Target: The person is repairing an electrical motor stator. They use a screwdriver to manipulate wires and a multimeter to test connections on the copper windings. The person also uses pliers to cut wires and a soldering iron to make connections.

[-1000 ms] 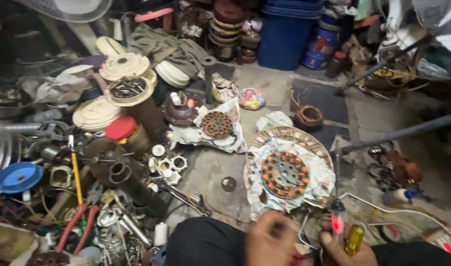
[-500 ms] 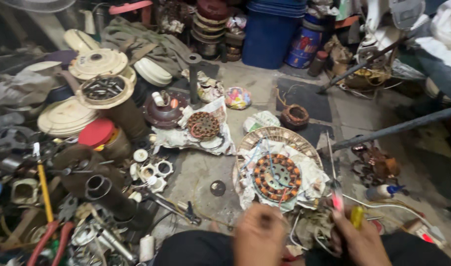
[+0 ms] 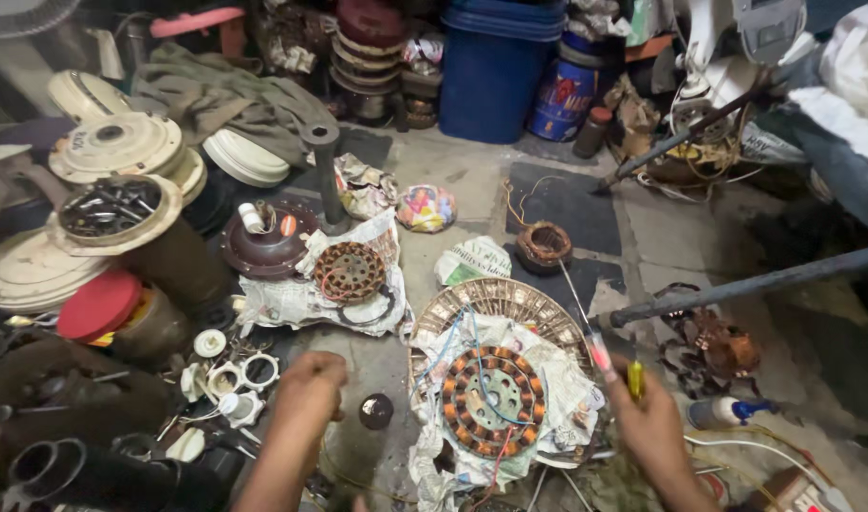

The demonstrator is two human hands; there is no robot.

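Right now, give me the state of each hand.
Left hand: closed in a fist, nothing visible in it.
Right hand: closed around a yellow-handled tool and a pink-tipped probe.

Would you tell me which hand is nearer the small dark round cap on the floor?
Left. The left hand is just beside the cap; the right hand is beyond the stator.

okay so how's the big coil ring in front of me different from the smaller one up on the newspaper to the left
The big stator is a flat open ring with orange-brown windings and blue wires crossing it; the small stator is darker, rust-brown, and looks more filled in. The big one lies on crumpled paper in a round wire basket, between the left hand and right hand; the small one lies on newspaper on the floor, beyond the hands. Both lie flat and carry copper-coloured windings.
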